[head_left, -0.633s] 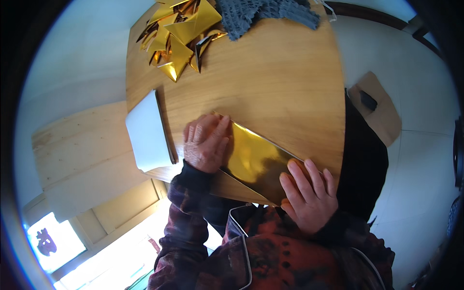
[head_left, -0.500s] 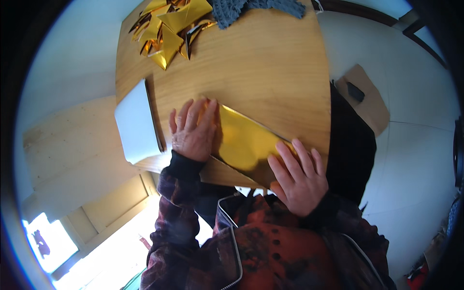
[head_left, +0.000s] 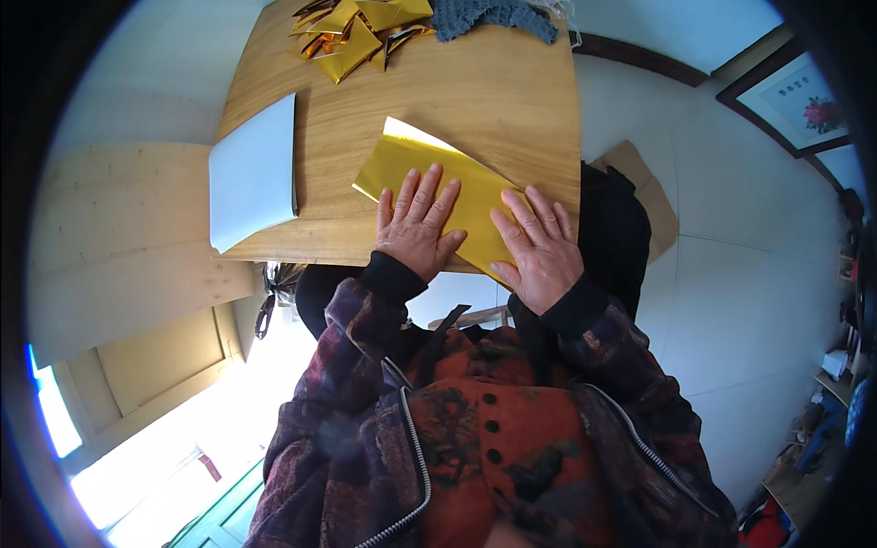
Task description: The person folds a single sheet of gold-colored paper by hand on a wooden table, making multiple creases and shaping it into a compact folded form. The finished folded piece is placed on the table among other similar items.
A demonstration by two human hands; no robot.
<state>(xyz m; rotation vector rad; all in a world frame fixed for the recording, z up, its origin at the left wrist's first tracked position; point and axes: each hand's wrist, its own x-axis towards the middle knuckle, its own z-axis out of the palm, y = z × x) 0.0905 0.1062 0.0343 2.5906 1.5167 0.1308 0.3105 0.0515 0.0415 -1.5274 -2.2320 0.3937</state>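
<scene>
Your two hands lie flat, palms down and fingers spread, on the folded gold foil sheet point(head_left: 461, 192), which rests on the wooden bench point(head_left: 512, 100) directly ahead of your chest. Neither hand grips anything; both press the sheet against the bench surface.

Position of the sheet relative to your hands:
- The left hand point(head_left: 418, 224) covers the sheet's middle, near its lower edge, with fingertips pointing away from you and slightly to the right.
- The right hand point(head_left: 539, 247) covers the end nearest you, at the bench's near edge (part of the palm appears to overhang that edge).
- The hands sit side by side, close but not touching, with a strip of gold visible between them.

The long axis of the sheet runs diagonally: from the far-left corner, beyond your left fingertips, down to the near-right end under your right hand. The free, uncovered portion therefore lies ahead of and to the left of the left hand, so the left hand is the nearer one to it. A pale underside shows along the far edge of the sheet.

Surroundings: a white sheet stack point(head_left: 254, 173) lies well to the left of your left hand. A pile of folded gold pieces point(head_left: 356, 32) sits at the far end of the bench, next to a grey knitted cloth point(head_left: 493, 16).
</scene>
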